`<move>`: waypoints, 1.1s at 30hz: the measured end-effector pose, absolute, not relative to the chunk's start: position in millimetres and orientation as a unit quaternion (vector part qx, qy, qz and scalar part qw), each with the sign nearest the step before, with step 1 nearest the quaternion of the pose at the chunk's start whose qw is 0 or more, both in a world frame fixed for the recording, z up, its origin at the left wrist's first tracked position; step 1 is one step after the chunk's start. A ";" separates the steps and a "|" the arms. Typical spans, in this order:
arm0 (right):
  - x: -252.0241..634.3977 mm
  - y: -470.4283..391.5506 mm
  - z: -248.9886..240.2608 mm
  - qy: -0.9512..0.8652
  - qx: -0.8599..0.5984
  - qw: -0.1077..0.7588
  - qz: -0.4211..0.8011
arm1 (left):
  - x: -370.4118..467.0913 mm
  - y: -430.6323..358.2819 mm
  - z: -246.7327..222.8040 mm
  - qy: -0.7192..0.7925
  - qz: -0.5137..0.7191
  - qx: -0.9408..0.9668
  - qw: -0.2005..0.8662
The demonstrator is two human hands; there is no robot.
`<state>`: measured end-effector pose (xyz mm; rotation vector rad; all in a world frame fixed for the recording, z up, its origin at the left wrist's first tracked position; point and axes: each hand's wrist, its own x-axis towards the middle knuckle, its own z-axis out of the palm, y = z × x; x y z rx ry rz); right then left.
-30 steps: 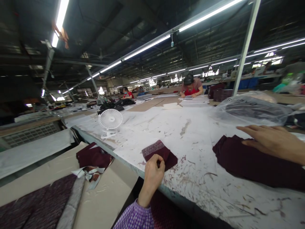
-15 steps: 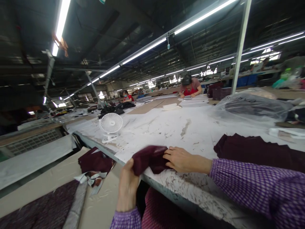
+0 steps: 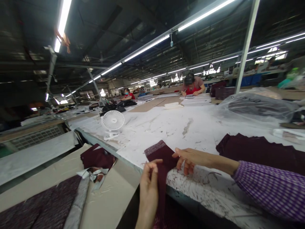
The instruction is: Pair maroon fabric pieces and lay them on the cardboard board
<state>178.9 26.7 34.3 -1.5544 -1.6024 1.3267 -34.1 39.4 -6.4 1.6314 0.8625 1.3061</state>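
Note:
A maroon fabric piece (image 3: 162,156) with a speckled grey strip at its far end lies over the table's near edge, one part hanging down. My left hand (image 3: 150,181) is in front of it, thumb and forefinger pinched near the cloth; what they hold is too small to make out. My right hand (image 3: 188,159) touches the right side of the piece, its fingers apart and slightly curled. Further right on the table lies a larger stack of maroon fabric (image 3: 257,152) with zigzag edges.
A white fan (image 3: 112,122) stands at the table's left edge. Clear plastic bags (image 3: 259,106) lie at the right. Maroon scraps (image 3: 97,157) rest on a lower surface at left. Across the white table (image 3: 171,127) a person (image 3: 193,86) leans over papers.
The bunched maroon piece is now spread flatter and hangs over the edge. My left hand has moved right and in front of it; my right hand has shifted right and loosened its fingers.

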 end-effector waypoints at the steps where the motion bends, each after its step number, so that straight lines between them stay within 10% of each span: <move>1: 182.5 21.8 30.9 -0.554 -0.572 0.276 0.539 | -25.2 31.9 -8.8 0.331 0.502 0.672 0.432; 12: 177.2 -29.7 46.8 -0.474 -0.439 0.225 0.730 | 1.7 56.0 42.8 0.382 0.574 0.696 0.199; 17: 169.7 -27.9 47.3 -0.404 -0.439 0.402 0.695 | 1.6 23.5 31.1 0.204 0.493 0.831 0.156; 33: 215.5 -18.9 22.8 -0.542 -0.612 0.368 0.442 | 43.4 63.9 12.8 0.324 0.285 0.849 0.306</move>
